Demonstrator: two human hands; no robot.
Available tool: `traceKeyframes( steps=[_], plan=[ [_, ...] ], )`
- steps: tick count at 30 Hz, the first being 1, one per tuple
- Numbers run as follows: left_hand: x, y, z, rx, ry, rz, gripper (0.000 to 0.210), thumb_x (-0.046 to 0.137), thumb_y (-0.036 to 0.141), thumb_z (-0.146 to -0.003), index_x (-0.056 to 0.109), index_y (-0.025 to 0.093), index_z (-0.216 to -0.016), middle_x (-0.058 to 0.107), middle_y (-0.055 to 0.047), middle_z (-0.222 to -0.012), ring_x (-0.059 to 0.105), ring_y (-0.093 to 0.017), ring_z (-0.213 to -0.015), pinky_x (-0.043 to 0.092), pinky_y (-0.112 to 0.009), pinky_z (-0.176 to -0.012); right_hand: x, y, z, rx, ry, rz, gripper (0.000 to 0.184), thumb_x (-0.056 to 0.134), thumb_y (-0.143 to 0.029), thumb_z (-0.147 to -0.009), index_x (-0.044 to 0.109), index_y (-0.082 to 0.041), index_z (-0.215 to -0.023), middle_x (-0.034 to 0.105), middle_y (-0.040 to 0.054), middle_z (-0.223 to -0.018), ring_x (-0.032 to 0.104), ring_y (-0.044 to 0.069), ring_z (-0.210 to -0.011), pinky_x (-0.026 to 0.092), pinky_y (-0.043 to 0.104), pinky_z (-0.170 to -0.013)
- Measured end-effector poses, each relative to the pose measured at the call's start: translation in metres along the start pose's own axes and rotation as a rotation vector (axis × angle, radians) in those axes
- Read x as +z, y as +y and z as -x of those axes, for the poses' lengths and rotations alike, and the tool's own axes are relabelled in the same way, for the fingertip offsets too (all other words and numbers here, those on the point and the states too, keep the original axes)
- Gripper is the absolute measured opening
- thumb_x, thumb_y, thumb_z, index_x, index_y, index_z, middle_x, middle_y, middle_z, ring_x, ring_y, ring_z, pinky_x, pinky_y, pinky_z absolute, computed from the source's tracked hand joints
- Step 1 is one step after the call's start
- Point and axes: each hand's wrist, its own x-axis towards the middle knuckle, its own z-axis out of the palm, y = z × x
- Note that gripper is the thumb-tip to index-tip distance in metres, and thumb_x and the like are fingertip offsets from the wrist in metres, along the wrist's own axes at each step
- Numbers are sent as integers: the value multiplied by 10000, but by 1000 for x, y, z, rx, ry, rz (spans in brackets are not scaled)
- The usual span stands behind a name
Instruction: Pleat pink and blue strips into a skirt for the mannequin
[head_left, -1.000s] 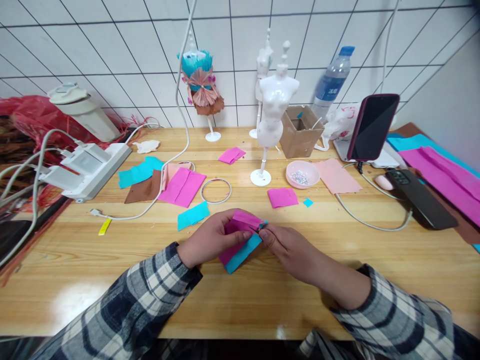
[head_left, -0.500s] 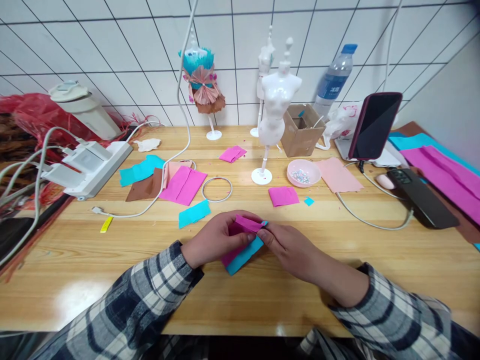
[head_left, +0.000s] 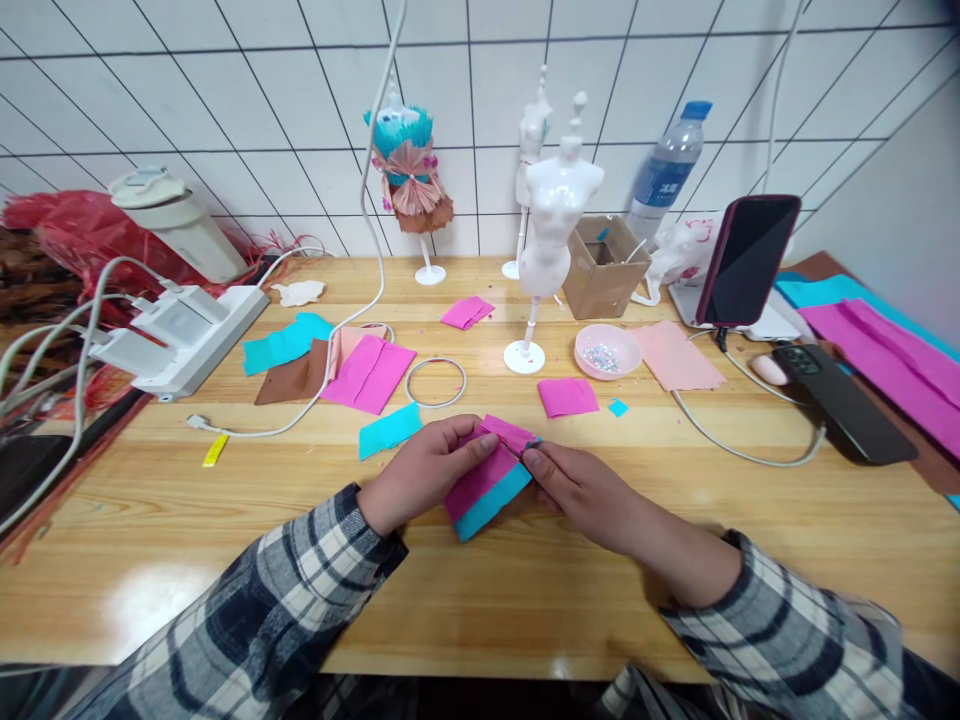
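Note:
Between my hands is a piece of magenta crepe paper (head_left: 480, 480) with a turquoise crepe strip (head_left: 491, 503) along its lower side. The magenta paper's upper edge is folded over. My left hand (head_left: 424, 470) is closed on its left part, thumb on top. My right hand (head_left: 589, 490) pinches the right corner of the fold between thumb and fingers. A small turquoise bit shows at those fingertips. Just beyond my hands lie a turquoise piece (head_left: 390, 431), a metal ring (head_left: 436, 383) and a folded magenta piece (head_left: 568, 397).
White mannequins (head_left: 559, 215) stand along the wall, one dressed in paper (head_left: 412, 180). A pink bowl of beads (head_left: 607, 352), a cardboard box (head_left: 606, 275) and a propped phone (head_left: 750, 262) are at the right. At the left are a power strip (head_left: 202, 345) and a loose cable (head_left: 262, 432).
My left thumb has moved up onto the folded edge, and more of the magenta paper below the fold shows. Both hands keep hold of it. The camera view has tilted slightly.

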Motion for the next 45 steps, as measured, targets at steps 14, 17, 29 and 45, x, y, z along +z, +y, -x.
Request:
traceKeyframes(
  steps=[14, 17, 29, 45],
  plan=[
    [4, 1, 2, 133, 47, -51, 328, 561, 467, -916, 582, 198, -1102, 662, -30, -986, 596, -172, -889, 467, -273, -771, -5, -4, -3, 24, 24, 134, 464, 288, -552, -1005, 590, -205, -949, 686, 57, -886, 604, 206, -806, 416, 322, -719],
    [6, 2, 3, 143, 74, -56, 321, 504, 434, -950, 613, 191, -1129, 653, -38, -1014, 575, -168, -891, 455, -273, -786, -6, -3, -4, 42, 33, 160, 483, 286, -563, -1001, 598, -200, -935, 689, 60, -859, 604, 209, -783, 404, 319, -691],
    [11, -1, 4, 124, -18, 45, 431, 542, 345, -932, 469, 211, -1335, 663, -40, -1004, 581, -145, -809, 464, -260, -717, -7, -4, -6, -3, 13, 140, 420, 351, -492, -1007, 647, -204, -1085, 728, 63, -980, 641, 219, -878, 427, 320, -751],
    [10, 1, 6, 166, -7, -99, 474, 522, 258, -915, 438, 199, -1378, 535, 23, -764, 487, -115, -660, 379, -238, -598, -7, -1, -6, -9, -8, 144, 361, 365, -475, -991, 544, -213, -819, 640, 12, -776, 565, 170, -717, 360, 285, -642]
  ],
)
